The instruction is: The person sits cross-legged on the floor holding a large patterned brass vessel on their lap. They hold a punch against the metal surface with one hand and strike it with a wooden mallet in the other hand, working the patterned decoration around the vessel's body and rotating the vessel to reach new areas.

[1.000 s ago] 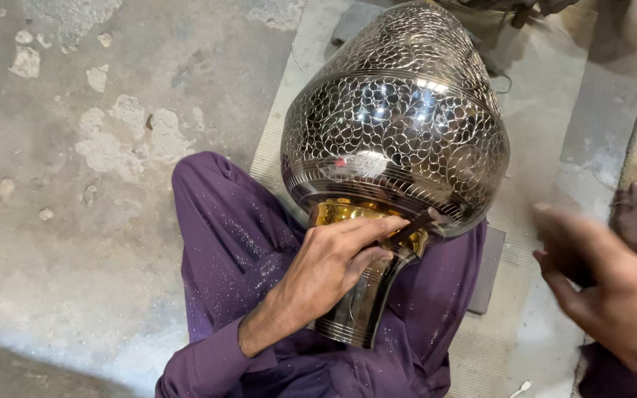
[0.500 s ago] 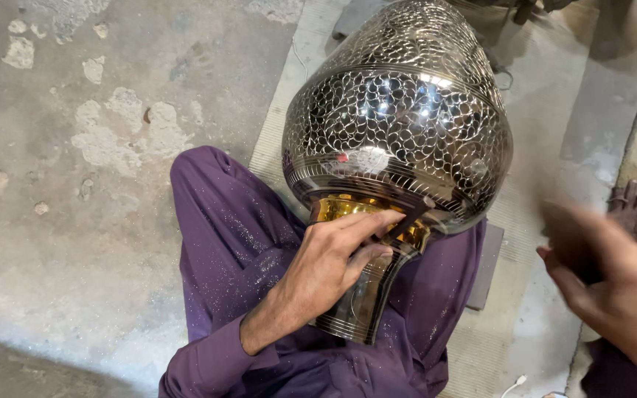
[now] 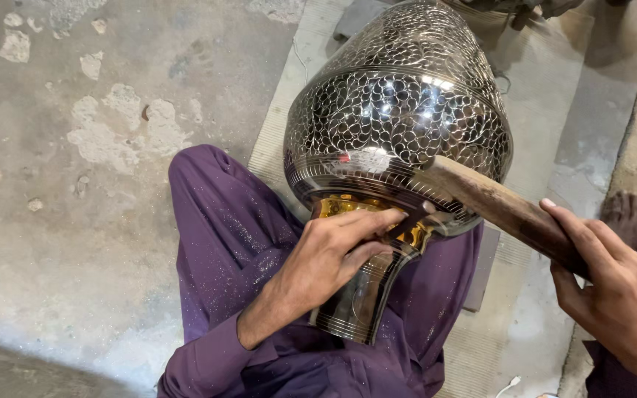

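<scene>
Where the person sits on the floor with legs apart, 1 large engraved metal vase lies tilted across the lap, its rounded body away from the person and its narrow neck toward them.

Item 1: vase. Silver-toned body covered in a dense scale-like chased pattern; a gold-toned band shows at the shoulder just above the neck. It rests on the purple trousers and over a pale woven mat.

Item 2: left hand. Fingers curled closed around a thin dark chisel, pinched between thumb and forefinger, its tip set against the gold band. The heel of the hand lies on the neck of the vase.

Item 3: right hand. Wrapped closed around the near end of a wooden mallet, whose far end lies just beside or on the head of the chisel; contact cannot be told for certain.

Item 4: surroundings. Worn concrete floor with pale patches at left; bare toes at the right edge; a flat grey slab under the right thigh.

Risk, as a judgement: the vase is only cradled on the lap, so a heavy blow could roll it and let the chisel skid across the polished band, scarring it. A mallet strike landing off the chisel head could hit the left fingers, which sit very near the point of impact.
</scene>
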A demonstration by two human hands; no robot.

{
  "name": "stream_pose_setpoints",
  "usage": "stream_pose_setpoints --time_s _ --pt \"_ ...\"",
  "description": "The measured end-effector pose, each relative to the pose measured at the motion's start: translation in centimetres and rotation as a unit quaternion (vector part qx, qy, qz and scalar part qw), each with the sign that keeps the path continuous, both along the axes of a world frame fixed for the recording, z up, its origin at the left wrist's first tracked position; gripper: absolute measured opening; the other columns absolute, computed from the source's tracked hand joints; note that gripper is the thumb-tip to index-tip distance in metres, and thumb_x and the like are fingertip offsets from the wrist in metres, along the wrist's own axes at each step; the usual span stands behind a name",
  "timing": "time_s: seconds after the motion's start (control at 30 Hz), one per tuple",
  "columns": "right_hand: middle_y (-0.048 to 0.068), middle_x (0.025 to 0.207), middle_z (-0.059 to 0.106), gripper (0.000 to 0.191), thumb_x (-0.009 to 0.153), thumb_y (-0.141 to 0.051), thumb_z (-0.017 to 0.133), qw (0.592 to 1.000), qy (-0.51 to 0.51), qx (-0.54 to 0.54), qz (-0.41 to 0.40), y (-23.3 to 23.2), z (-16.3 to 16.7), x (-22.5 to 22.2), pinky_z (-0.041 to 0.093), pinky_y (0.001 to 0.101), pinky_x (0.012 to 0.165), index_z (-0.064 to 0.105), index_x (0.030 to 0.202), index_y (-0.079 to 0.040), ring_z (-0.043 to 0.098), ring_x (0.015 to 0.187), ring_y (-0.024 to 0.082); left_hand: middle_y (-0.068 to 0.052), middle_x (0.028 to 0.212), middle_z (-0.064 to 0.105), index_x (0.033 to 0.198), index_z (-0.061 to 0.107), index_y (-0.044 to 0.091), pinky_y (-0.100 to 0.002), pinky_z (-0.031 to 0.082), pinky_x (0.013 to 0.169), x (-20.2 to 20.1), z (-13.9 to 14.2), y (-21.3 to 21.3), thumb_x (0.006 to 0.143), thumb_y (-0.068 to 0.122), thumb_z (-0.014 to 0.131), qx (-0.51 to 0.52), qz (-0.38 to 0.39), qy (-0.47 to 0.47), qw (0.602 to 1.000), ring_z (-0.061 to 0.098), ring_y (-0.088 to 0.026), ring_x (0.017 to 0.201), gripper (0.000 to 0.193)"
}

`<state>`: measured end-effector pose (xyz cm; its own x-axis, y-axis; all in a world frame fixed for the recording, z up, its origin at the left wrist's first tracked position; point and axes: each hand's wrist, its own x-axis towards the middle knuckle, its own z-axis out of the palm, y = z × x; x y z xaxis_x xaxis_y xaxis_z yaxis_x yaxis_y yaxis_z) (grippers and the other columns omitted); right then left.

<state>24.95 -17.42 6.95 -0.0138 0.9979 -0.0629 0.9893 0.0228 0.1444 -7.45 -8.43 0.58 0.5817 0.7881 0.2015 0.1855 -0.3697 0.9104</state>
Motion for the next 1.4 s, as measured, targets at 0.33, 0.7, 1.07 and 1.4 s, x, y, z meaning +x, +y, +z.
stream_pose_setpoints --time_s 0.33,0.7,1.07,1.4 --pt "0.020 0.115 0.069 0.075 0.079 -0.002 0.075 0.984 0.147 0.087 0.043 -0.6 -0.4 1.9 0.062 0.0366 0.080 0.053 0.150 -0.005 0.072 0.091 0.027 -0.009 0.127 0.074 0.138 0.064 0.016 -0.035 0.065 0.094 -0.1 0.0 0.3 0.091 0.010 0.072 -0.014 -0.031 0.015 0.999 0.076 -0.023 0.107 0.048" --pt "0.024 0.109 0.070 0.065 0.081 0.000 0.072 0.969 0.244 0.024 -0.018 0.9 0.8 1.2 0.062 0.0379 0.080 0.052 0.143 0.001 0.073 0.094 0.030 -0.011 0.125 0.075 0.137 0.063 0.012 -0.037 0.063 0.095 0.0 0.0 0.1 0.092 0.011 0.072 -0.027 -0.003 -0.013 1.000 0.077 -0.024 0.107 0.046" --pt "0.015 0.106 0.073 0.078 0.076 -0.002 0.077 0.996 0.071 -0.047 0.031 1.1 0.8 1.5 0.065 0.0389 0.078 0.054 0.150 -0.012 0.075 0.084 0.025 -0.013 0.127 0.074 0.134 0.065 0.009 -0.037 0.064 0.094 0.2 -0.6 -0.3 0.091 0.012 0.073 -0.025 0.009 -0.020 0.999 0.076 -0.024 0.110 0.044" --pt "0.017 0.107 0.072 0.063 0.086 -0.003 0.076 0.981 0.187 -0.015 -0.055 1.6 1.2 0.7 0.064 0.0376 0.082 0.052 0.145 -0.003 0.074 0.089 0.025 -0.012 0.119 0.076 0.134 0.064 0.007 -0.036 0.067 0.086 0.0 -0.4 -0.5 0.089 0.017 0.075 -0.049 0.018 -0.007 0.999 0.078 -0.021 0.100 0.048"
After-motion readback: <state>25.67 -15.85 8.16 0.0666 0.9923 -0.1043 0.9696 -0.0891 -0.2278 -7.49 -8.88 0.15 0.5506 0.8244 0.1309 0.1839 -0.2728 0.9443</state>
